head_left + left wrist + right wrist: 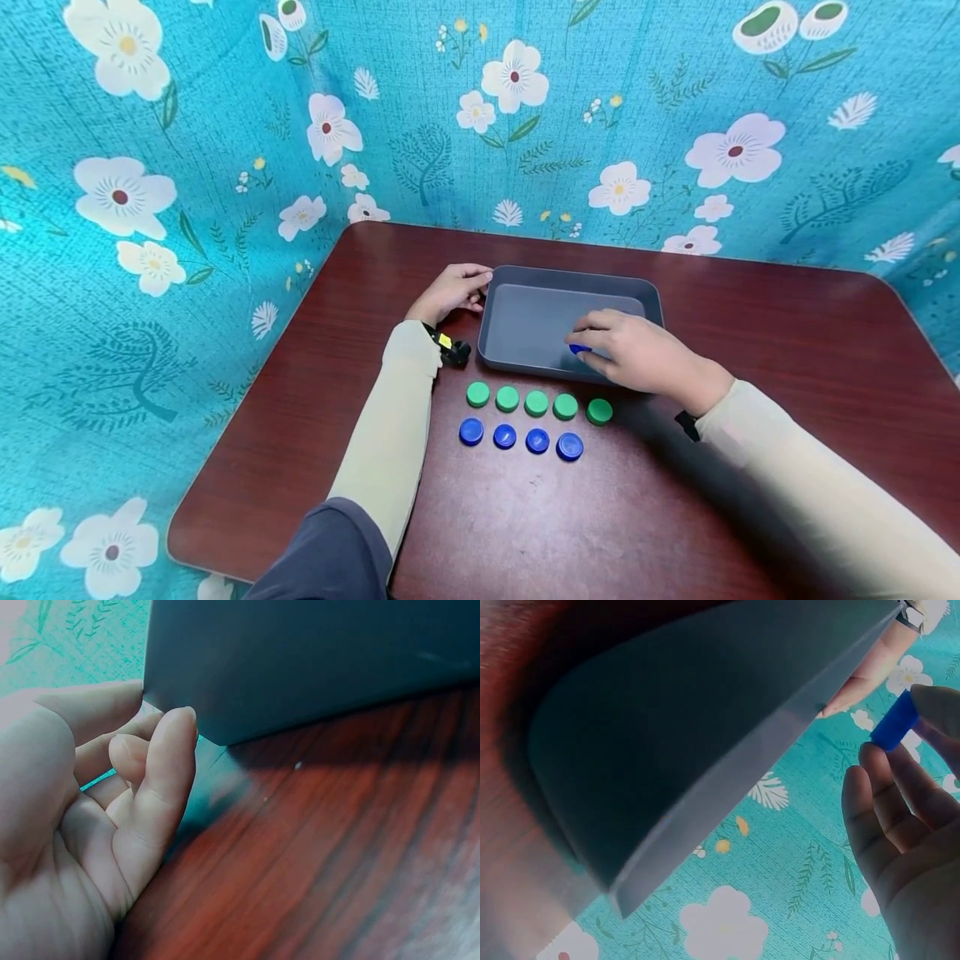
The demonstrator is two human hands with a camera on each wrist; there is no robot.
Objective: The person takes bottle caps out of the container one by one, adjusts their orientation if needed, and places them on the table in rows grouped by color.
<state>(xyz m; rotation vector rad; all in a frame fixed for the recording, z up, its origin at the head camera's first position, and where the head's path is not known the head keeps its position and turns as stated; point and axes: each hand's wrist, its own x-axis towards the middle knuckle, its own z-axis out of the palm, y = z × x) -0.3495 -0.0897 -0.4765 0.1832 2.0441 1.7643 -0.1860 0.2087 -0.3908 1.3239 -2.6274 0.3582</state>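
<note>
My right hand point(637, 354) pinches a blue bottle cap point(895, 721) between thumb and fingers, above the near right part of a grey rectangular tray point(525, 325). In the right wrist view the cap is edge-on, clear of the tray's rim. At the tray's far left corner is my left hand point(453, 292), its fingertips touching the outer side; in the left wrist view its fingers are loosely bent beside the wall. Closer to me lie a row of several green bottle caps point(536, 403) and a row of several blue bottle caps point(537, 441).
Everything stands on a dark red-brown wooden table point(480, 533) with rounded corners. A turquoise flowered curtain point(420, 108) hangs behind it and along the left side. The right forearm casts a shadow across the table's right part.
</note>
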